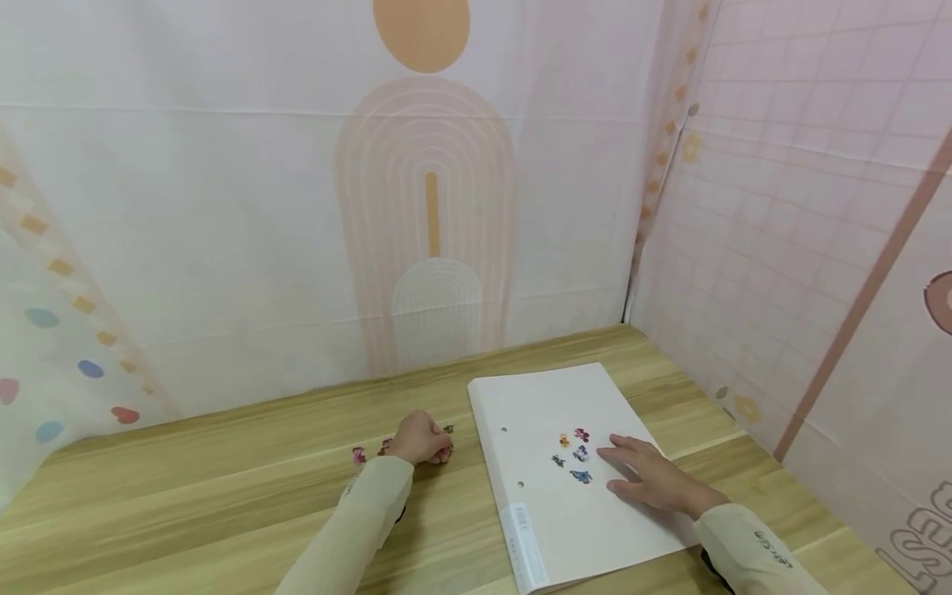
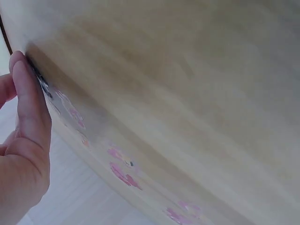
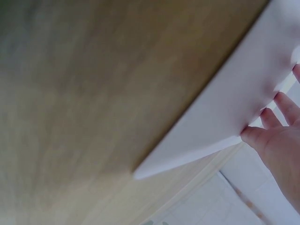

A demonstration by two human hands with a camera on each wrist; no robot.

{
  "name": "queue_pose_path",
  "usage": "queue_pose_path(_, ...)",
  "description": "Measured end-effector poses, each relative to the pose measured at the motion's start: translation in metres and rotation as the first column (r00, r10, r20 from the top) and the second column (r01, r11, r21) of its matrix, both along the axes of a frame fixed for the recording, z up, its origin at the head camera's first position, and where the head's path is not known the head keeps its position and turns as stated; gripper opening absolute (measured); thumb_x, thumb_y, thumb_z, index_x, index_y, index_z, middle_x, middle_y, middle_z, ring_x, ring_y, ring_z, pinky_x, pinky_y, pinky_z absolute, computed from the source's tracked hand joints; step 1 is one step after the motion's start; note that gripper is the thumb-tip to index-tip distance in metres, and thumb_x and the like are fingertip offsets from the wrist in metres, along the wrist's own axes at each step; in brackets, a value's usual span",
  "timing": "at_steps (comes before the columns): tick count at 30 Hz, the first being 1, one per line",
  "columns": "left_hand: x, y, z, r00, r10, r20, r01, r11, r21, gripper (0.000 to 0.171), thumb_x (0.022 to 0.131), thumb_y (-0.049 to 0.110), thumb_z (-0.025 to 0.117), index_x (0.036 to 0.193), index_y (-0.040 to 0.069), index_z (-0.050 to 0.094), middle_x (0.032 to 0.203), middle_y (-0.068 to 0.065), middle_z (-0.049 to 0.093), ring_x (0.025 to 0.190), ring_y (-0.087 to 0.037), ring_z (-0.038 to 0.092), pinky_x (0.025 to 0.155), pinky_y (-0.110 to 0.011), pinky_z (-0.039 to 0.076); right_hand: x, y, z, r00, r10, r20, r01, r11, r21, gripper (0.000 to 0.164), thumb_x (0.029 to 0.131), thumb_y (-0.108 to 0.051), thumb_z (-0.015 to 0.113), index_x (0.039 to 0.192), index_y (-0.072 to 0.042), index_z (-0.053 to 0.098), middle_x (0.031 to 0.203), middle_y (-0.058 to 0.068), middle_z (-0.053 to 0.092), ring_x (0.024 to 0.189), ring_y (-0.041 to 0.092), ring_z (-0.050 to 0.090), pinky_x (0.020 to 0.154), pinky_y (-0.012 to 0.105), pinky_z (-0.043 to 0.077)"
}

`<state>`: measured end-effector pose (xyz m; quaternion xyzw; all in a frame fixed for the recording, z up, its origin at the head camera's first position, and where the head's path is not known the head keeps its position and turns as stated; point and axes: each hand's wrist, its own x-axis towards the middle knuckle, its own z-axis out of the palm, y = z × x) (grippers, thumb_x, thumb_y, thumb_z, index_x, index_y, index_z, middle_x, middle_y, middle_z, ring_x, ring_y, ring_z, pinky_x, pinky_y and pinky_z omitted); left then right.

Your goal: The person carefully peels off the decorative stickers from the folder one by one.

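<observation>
My left hand (image 1: 422, 438) is low over the wooden table, fingers curled and fingertips pinching at a small dark cutout (image 2: 43, 84), mostly hidden by the fingers. Beside it lie small colourful cutouts: a pink one (image 1: 359, 454) to the left and a green one (image 1: 449, 429) just past the fingers. My right hand (image 1: 654, 475) rests on the white binder (image 1: 550, 529), fingers spread and fingertips touching its cover. Left of those fingertips are several cutouts, among them a blue butterfly-like one (image 1: 582, 477), an orange one (image 1: 564, 440) and a dark pink one (image 1: 582, 434).
The binder has two small holes (image 1: 521, 485) near its spine and a printed label (image 1: 526, 537) at its lower left. Wood-grain table (image 1: 186, 504) stretches to the left. Printed cloth walls (image 1: 245, 248) stand behind the table and along its right side.
</observation>
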<state>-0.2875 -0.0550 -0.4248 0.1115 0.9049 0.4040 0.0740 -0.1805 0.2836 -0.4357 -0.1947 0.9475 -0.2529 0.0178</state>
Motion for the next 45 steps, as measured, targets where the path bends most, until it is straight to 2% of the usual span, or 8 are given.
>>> queue_pose_path(9, 0.0, -0.001, 0.003, 1.0, 0.011, -0.006, -0.011, 0.995, -0.094, 0.023, 0.069, -0.003, 0.057, 0.047, 0.002, 0.06, 0.04, -0.001, 0.053, 0.034, -0.006, 0.048, 0.04, -0.019, 0.042, 0.001, -0.004, 0.003, 1.0, -0.002, 0.013, 0.002, 1.0, 0.003, 0.047, 0.084, -0.026, 0.059, 0.122, 0.001, 0.049, 0.13, 0.029, 0.035, 0.119, 0.047, 0.027, 0.093, 0.059, 0.022)
queue_pose_path(18, 0.0, -0.001, 0.005, 0.999, 0.046, -0.024, -0.049, 0.984, -0.17, 0.023, 0.068, 0.004, 0.061, 0.046, 0.004, 0.06, 0.038, 0.001, 0.051, 0.031, -0.005, 0.043, 0.038, -0.016, 0.035, 0.001, -0.004, 0.004, 0.999, -0.017, 0.029, 0.017, 1.0, 0.002, 0.047, 0.084, -0.025, 0.059, 0.123, 0.001, 0.048, 0.131, 0.029, 0.034, 0.12, 0.047, 0.026, 0.093, 0.059, 0.02)
queue_pose_path(23, -0.001, -0.003, 0.001, 0.998, 0.015, -0.054, -0.024, 0.984, -0.174, 0.026, 0.07, 0.007, 0.063, 0.044, 0.006, 0.059, 0.036, 0.004, 0.048, 0.032, -0.004, 0.038, 0.037, -0.017, 0.032, 0.001, -0.003, 0.002, 0.999, -0.016, 0.028, 0.016, 1.0, 0.0, 0.048, 0.084, -0.026, 0.059, 0.123, 0.001, 0.048, 0.13, 0.029, 0.034, 0.119, 0.047, 0.026, 0.094, 0.059, 0.02)
queue_pose_path(31, -0.002, -0.004, -0.004, 0.992, -0.062, -0.113, 0.045, 0.988, -0.146, 0.033, 0.074, 0.008, 0.065, 0.042, 0.005, 0.056, 0.036, 0.006, 0.043, 0.034, -0.005, 0.033, 0.043, -0.02, 0.036, 0.0, 0.0, 0.0, 1.0, 0.012, -0.019, -0.012, 1.0, -0.002, 0.047, 0.084, -0.025, 0.059, 0.121, 0.003, 0.049, 0.128, 0.031, 0.036, 0.117, 0.049, 0.028, 0.092, 0.06, 0.021)
queue_pose_path(35, -0.001, -0.005, -0.002, 0.991, -0.07, -0.117, 0.052, 0.987, -0.15, 0.028, 0.074, 0.008, 0.064, 0.048, 0.004, 0.06, 0.041, 0.006, 0.045, 0.039, -0.007, 0.034, 0.045, -0.021, 0.034, -0.001, 0.001, 0.0, 1.0, 0.02, -0.011, -0.02, 1.0, -0.008, 0.048, 0.085, -0.026, 0.058, 0.121, 0.003, 0.048, 0.129, 0.031, 0.035, 0.118, 0.048, 0.028, 0.092, 0.059, 0.021)
queue_pose_path(39, 0.0, -0.007, 0.0, 0.989, -0.09, -0.121, 0.07, 0.984, -0.162, 0.016, 0.074, 0.006, 0.065, 0.059, 0.005, 0.064, 0.056, 0.004, 0.052, 0.051, -0.009, 0.041, 0.05, -0.023, 0.036, -0.001, 0.001, 0.001, 1.0, 0.022, -0.008, -0.022, 1.0, -0.005, 0.048, 0.085, -0.026, 0.058, 0.121, 0.003, 0.049, 0.129, 0.031, 0.035, 0.118, 0.048, 0.028, 0.092, 0.06, 0.021)
queue_pose_path(45, 0.001, -0.011, 0.0, 0.992, -0.096, -0.082, 0.084, 0.987, -0.139, 0.007, 0.073, 0.005, 0.069, 0.069, 0.006, 0.063, 0.068, 0.002, 0.057, 0.062, -0.011, 0.047, 0.057, -0.026, 0.039, -0.001, 0.001, 0.001, 1.0, 0.017, 0.01, -0.017, 1.0, -0.008, 0.049, 0.085, -0.028, 0.058, 0.122, 0.002, 0.048, 0.129, 0.031, 0.034, 0.118, 0.048, 0.027, 0.093, 0.059, 0.021)
